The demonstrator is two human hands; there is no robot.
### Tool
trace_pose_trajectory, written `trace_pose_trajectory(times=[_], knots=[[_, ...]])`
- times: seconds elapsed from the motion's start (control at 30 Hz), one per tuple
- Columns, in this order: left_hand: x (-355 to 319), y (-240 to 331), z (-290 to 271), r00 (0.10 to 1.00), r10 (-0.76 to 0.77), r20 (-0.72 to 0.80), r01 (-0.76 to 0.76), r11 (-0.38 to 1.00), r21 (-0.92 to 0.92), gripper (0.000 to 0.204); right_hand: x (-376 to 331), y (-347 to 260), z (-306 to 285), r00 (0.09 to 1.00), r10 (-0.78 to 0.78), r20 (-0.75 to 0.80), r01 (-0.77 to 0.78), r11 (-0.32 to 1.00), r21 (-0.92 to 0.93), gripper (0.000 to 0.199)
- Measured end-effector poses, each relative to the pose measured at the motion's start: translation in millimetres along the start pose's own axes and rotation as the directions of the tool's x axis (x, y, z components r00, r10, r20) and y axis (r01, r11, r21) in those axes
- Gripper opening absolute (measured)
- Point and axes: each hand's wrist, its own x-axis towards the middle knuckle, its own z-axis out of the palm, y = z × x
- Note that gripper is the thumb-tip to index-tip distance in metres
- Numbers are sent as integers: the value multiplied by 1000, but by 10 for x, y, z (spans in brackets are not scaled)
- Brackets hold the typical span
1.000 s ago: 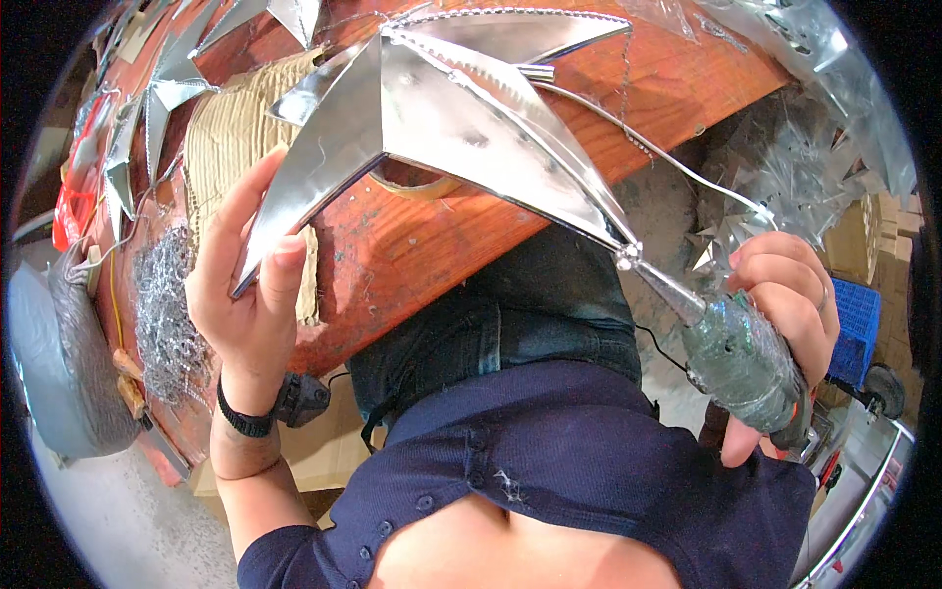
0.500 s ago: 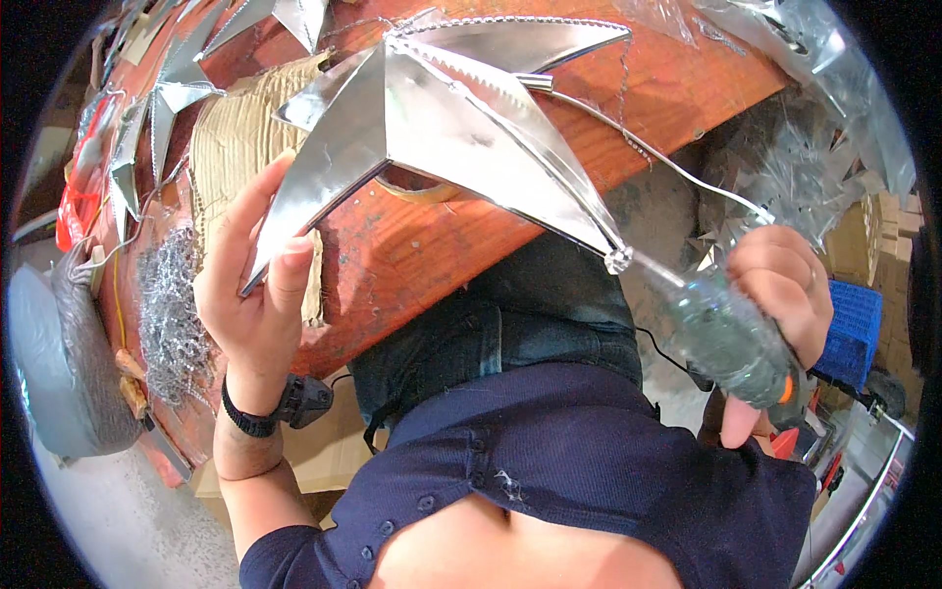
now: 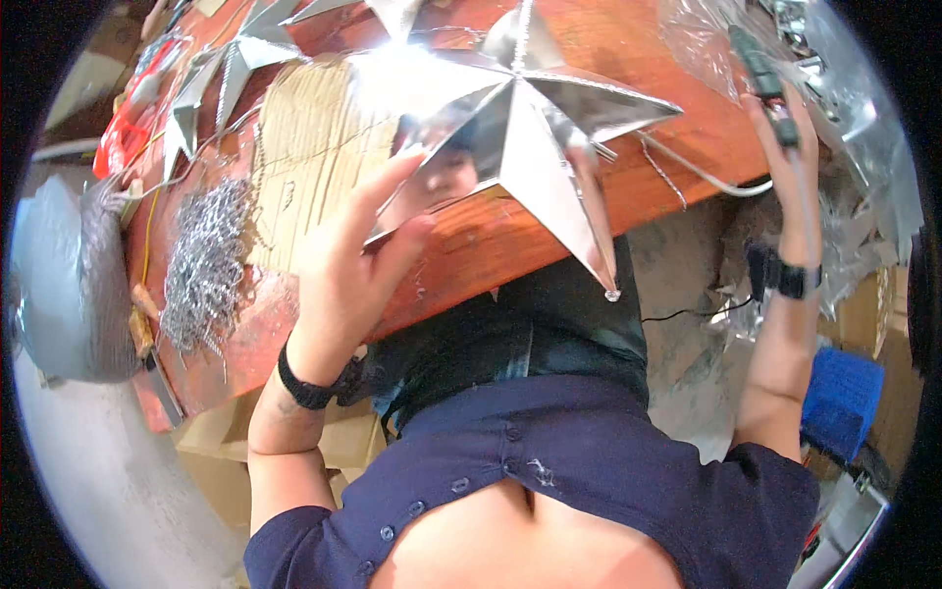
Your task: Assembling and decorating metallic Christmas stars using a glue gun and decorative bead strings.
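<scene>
My left hand [image 3: 348,270] grips a shiny silver metal star [image 3: 510,128] by one of its points and holds it over the orange-red table [image 3: 687,147]. The star's mirrored faces catch reflections, and one long point hangs down toward my lap. My right hand [image 3: 790,167] is stretched out to the far right of the table, with its fingers around a dark hand tool [image 3: 765,79]. A white cable [image 3: 697,172] runs along the table edge to that tool. Both wrists wear dark bands.
A sheet of cardboard [image 3: 304,147] and a heap of small metal wire pieces [image 3: 206,265] lie on the table's left part. More silver stars [image 3: 221,83] sit at the back left. Crumpled clear plastic [image 3: 702,39] lies at the back right. A grey round tub [image 3: 64,285] stands left, a blue crate [image 3: 839,402] right.
My right hand has risen from beside my lap to the table's right side, carrying the tool. My left hand has turned the star so that a different face shows.
</scene>
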Motion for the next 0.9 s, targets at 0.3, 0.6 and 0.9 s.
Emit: trace_pose_trajectory(times=[0.3, 0.6, 0.9], knots=[[105, 12, 2, 994, -85, -65, 91, 992, 91, 41, 737, 660, 444, 831, -320, 455, 478, 829, -290, 56], [274, -130, -74, 987, -157, -32, 156, 987, -44, 41, 750, 204, 280, 802, -275, 530, 489, 813, -316, 63], [193, -628, -640, 965, -97, -244, 155, 960, 232, 20, 82, -314, -417, 980, 123, 158, -105, 988, -117, 20]])
